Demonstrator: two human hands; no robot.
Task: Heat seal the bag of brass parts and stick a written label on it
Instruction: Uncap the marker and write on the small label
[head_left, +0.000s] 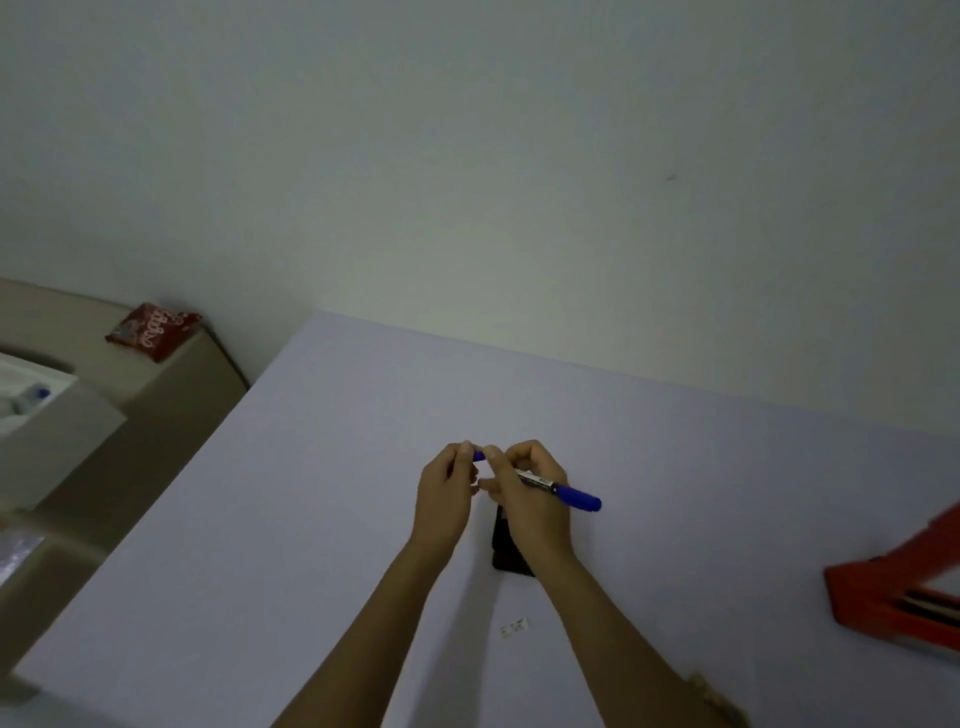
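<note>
Both my hands meet above the middle of the pale table (322, 519). My right hand (530, 499) grips a blue marker (569, 493) whose capped rear end points right. My left hand (447, 493) pinches the marker's blue front end, the cap (479, 456), at the fingertips. Under my right wrist lies a dark flat bag (506, 545), mostly hidden by the hand. A small white label (515, 627) with writing on it lies on the table nearer to me, between my forearms.
A red heat sealer (893, 597) sits at the table's right edge. Left of the table stands a beige unit with a red snack packet (153, 330) on top and a white tub (31, 400) holding a bottle. A plain wall rises behind.
</note>
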